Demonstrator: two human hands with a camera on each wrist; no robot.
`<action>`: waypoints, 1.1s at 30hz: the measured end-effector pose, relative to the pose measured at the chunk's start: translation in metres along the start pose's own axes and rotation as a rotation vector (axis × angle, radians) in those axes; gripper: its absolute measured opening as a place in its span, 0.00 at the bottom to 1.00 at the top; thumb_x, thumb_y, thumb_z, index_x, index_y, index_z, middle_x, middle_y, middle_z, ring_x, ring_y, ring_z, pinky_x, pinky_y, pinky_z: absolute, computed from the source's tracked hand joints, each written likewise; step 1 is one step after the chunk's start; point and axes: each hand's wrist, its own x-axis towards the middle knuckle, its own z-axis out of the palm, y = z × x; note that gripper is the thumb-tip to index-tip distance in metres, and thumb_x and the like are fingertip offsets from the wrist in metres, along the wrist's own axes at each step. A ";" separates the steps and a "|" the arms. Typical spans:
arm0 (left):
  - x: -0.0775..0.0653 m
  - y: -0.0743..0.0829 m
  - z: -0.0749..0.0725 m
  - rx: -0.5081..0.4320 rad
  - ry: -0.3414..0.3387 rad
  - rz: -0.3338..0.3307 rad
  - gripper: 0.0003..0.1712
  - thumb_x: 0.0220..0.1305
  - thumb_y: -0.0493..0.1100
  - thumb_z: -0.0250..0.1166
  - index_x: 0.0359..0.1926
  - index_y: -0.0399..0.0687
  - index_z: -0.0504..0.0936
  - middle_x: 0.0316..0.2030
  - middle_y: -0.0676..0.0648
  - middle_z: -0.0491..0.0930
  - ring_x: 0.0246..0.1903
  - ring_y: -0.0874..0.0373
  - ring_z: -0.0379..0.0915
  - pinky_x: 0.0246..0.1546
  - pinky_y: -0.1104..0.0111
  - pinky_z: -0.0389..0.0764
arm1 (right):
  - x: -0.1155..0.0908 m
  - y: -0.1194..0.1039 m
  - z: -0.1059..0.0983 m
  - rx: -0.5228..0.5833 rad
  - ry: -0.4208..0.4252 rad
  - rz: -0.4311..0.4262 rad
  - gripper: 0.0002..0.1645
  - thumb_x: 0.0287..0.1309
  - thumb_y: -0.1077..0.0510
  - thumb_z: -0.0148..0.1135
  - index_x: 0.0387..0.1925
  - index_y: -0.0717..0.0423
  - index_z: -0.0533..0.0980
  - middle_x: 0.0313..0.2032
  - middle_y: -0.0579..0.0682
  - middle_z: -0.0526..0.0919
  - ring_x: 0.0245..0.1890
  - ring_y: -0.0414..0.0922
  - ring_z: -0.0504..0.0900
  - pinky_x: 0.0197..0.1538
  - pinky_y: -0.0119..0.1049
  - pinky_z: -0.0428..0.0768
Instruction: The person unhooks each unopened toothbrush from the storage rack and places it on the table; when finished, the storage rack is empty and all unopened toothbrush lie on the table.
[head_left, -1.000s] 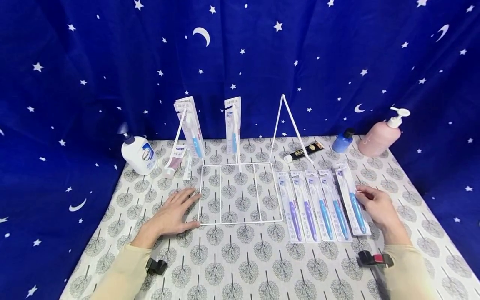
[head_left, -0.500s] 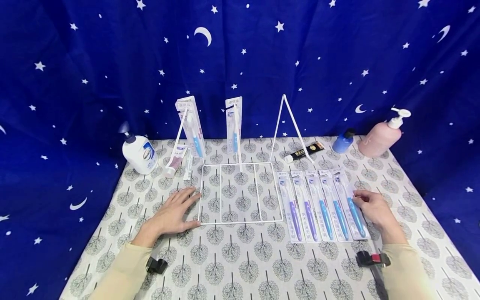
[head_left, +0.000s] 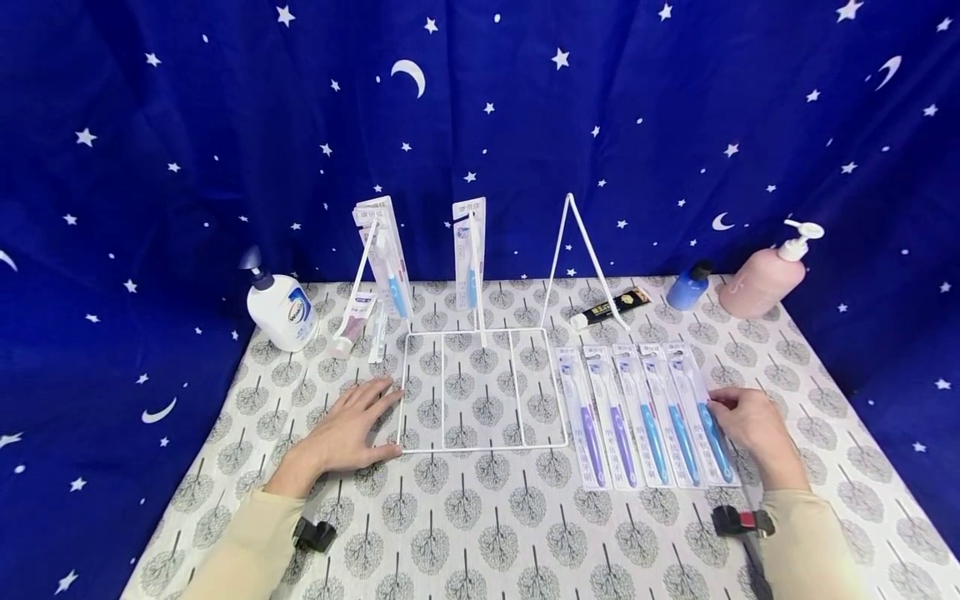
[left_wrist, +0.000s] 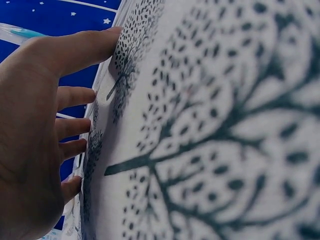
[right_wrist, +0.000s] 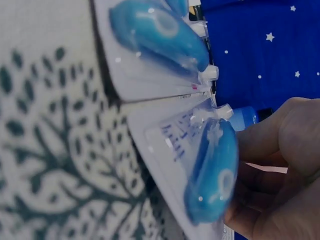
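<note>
Several packaged toothbrushes lie side by side on the table, two purple-handled [head_left: 591, 433] and the others blue-handled. My right hand [head_left: 750, 419] is at the right edge of the end blue packaged toothbrush [head_left: 708, 421], thumb and curled fingers on its side. In the right wrist view, that toothbrush's blue handle [right_wrist: 215, 175] shows through clear plastic against the fingers. My left hand [head_left: 342, 431] lies with fingers spread on the cloth, fingertips at the left side of a white wire rack [head_left: 480, 448]. The left wrist view shows its thumb and fingers extended.
Packaged toothbrushes hang on the rack's left [head_left: 386, 250] and middle [head_left: 470, 250] prongs; the right prong [head_left: 588, 242] is bare. Behind are a white pump bottle [head_left: 285, 312], two toothpaste tubes, pale [head_left: 354, 323] and black [head_left: 611, 308], a blue bottle [head_left: 687, 287] and a pink pump bottle [head_left: 761, 282].
The end blue toothbrush has gone from raised and slightly apart to flat beside its neighbour. My right hand moved slightly left with it. The left hand stays in place.
</note>
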 end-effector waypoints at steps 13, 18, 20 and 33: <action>-0.001 0.001 0.000 0.000 0.033 0.018 0.50 0.49 0.73 0.56 0.68 0.54 0.56 0.70 0.44 0.48 0.68 0.45 0.45 0.66 0.46 0.48 | -0.003 -0.007 -0.003 -0.062 0.052 0.067 0.13 0.51 0.53 0.60 0.32 0.58 0.82 0.36 0.63 0.83 0.39 0.66 0.75 0.37 0.55 0.69; -0.001 0.002 -0.002 -0.001 0.042 0.021 0.50 0.49 0.72 0.57 0.68 0.54 0.57 0.70 0.44 0.49 0.68 0.44 0.46 0.66 0.45 0.50 | -0.004 -0.006 -0.002 -0.040 0.034 0.100 0.12 0.51 0.52 0.60 0.30 0.57 0.82 0.33 0.61 0.83 0.37 0.65 0.75 0.37 0.55 0.68; -0.001 0.002 -0.001 0.002 0.044 0.023 0.50 0.49 0.72 0.57 0.68 0.54 0.57 0.70 0.44 0.50 0.68 0.44 0.46 0.65 0.45 0.50 | -0.005 -0.006 -0.001 -0.034 0.026 0.115 0.13 0.52 0.52 0.60 0.30 0.57 0.81 0.34 0.61 0.83 0.37 0.64 0.75 0.36 0.54 0.68; -0.001 0.002 0.000 -0.001 0.018 0.010 0.50 0.50 0.72 0.56 0.69 0.55 0.54 0.70 0.45 0.47 0.69 0.46 0.44 0.67 0.47 0.47 | -0.004 -0.034 -0.010 0.046 0.157 -0.034 0.12 0.52 0.54 0.58 0.36 0.56 0.81 0.25 0.54 0.83 0.25 0.50 0.77 0.32 0.42 0.65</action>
